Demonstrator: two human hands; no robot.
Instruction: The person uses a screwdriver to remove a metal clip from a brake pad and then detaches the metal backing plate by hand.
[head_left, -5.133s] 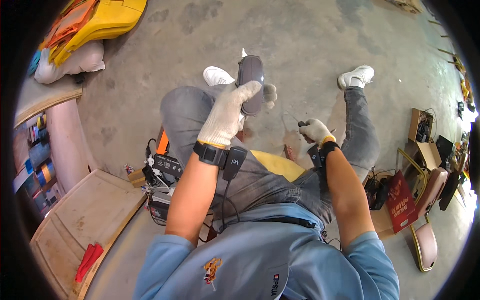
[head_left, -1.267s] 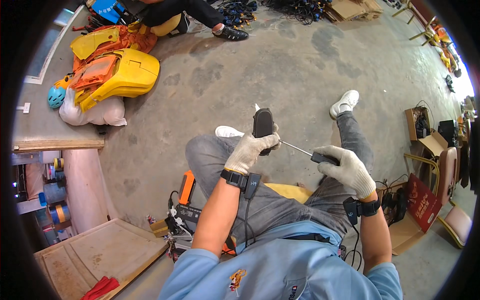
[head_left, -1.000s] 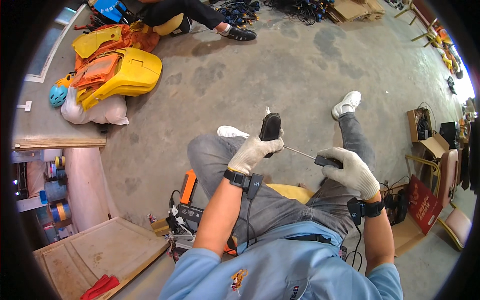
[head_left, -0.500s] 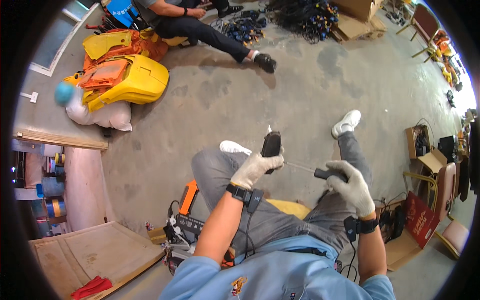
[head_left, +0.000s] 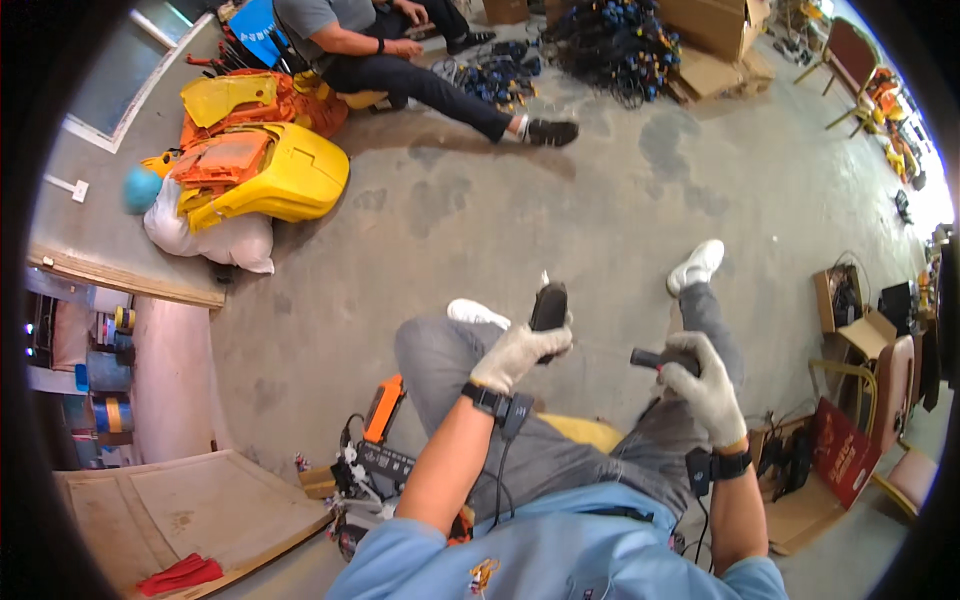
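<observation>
My left hand (head_left: 520, 354), in a pale work glove, is closed round a black, elongated object (head_left: 549, 308) with a small light tip at its far end; its exact kind does not show. In my right hand (head_left: 706, 388), also gloved, is a screwdriver (head_left: 648, 357) with a dark handle and a bit of red. Its thin shaft shows only faintly, pointing left toward the black object. Both hands are above my lap, in front of my grey trousers (head_left: 440, 365). Gloved fingers hide part of each held thing.
Left of my knee lies an orange-and-black tool (head_left: 384, 408) beside cables. Yellow and orange plastic shells (head_left: 310, 170) are piled at the far left. Another person (head_left: 400, 75) sits beyond, near a heap of dark cables (head_left: 615, 45). Cardboard boxes (head_left: 800, 520) and chairs (head_left: 890, 385) stand right.
The screwdriver's shaft now looks blurred, and its handle has turned slightly in my right hand. The whole scene has shifted a little down and right in view. Both grips continue.
</observation>
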